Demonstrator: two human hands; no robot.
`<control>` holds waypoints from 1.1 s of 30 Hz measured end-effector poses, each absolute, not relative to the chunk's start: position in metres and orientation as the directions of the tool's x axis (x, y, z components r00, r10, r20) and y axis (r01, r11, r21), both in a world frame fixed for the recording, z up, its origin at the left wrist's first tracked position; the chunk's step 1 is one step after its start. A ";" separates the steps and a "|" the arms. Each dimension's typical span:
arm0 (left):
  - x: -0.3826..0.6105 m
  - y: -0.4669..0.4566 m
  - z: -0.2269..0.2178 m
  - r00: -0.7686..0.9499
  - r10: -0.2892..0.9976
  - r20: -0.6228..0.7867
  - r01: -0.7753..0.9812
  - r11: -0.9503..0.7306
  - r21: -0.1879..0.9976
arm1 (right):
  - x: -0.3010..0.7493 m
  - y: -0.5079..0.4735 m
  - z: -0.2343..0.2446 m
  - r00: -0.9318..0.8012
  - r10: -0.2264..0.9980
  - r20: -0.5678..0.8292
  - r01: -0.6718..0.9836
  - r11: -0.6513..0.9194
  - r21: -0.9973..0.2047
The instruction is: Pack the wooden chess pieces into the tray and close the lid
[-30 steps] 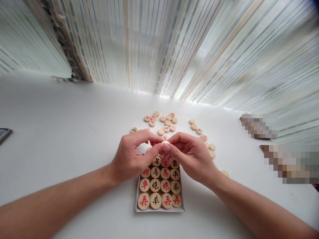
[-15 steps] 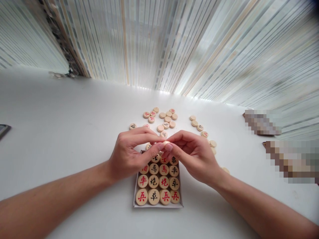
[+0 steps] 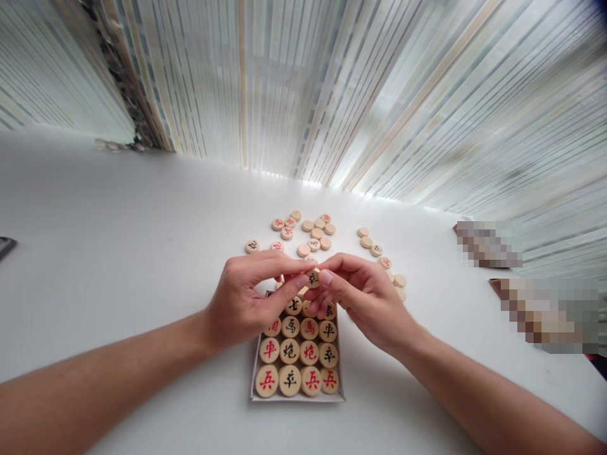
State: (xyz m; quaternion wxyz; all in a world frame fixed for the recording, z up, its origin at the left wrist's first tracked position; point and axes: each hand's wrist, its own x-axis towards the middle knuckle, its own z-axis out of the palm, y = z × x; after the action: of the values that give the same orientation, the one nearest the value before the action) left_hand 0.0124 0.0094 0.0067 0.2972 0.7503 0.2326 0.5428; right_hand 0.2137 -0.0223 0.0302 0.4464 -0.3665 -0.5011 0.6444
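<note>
Between the fingertips of both hands is a round wooden Chinese chess piece [image 3: 312,278] with a black character facing me. My left hand [image 3: 258,294] pinches it from the left, thumb below and fingers above. From the other side my right hand [image 3: 363,291] grips its right edge with thumb and fingers. Just beneath, a shallow grey box [image 3: 255,379] holds rows of chess pieces with red and black characters, such as a red-marked piece [image 3: 267,380] at the near left corner. The hands cover the far end of the box.
Loose chess pieces [image 3: 317,233] lie scattered beyond the hands, some blank side up. Another string of pieces [image 3: 377,250] curves off to the right. Pixelated flat items [image 3: 488,244] rest at far right; a dark-edged object [image 3: 6,246] at far left. A striped curtain [image 3: 284,88] hangs behind the white table.
The held piece has turned so that its black character now faces me. Both hands stay nearly in place above the box. The view has shifted slightly.
</note>
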 end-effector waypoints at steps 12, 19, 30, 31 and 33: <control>0.012 0.010 0.000 0.305 0.725 0.618 -0.047 -0.636 0.770 | 0.216 -0.019 0.030 -0.357 0.926 -0.125 -0.275 -0.232 -0.933; 0.012 0.009 -0.001 0.354 0.675 0.647 -0.043 -0.679 0.733 | 0.214 -0.020 0.033 -0.283 0.949 -0.135 -0.178 -0.191 -0.965; 0.012 0.006 0.004 0.398 0.573 0.716 0.003 -0.782 0.624 | 0.214 -0.023 0.036 -0.245 0.965 -0.095 -0.037 -0.107 -0.994; 0.012 0.006 0.004 0.398 0.578 0.712 0.007 -0.778 0.628 | 0.214 -0.023 0.036 -0.258 0.962 -0.088 -0.040 -0.102 -0.994; 0.011 0.006 0.004 0.394 0.593 0.703 0.007 -0.766 0.643 | 0.215 -0.023 0.037 -0.285 0.956 -0.071 -0.047 -0.088 -0.995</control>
State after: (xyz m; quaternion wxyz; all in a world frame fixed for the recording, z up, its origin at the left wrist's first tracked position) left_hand 0.0114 0.0063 0.0039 0.2835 0.7852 0.1910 0.5164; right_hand 0.2155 -0.0234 0.0371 0.4174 -0.4280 -0.5306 0.6008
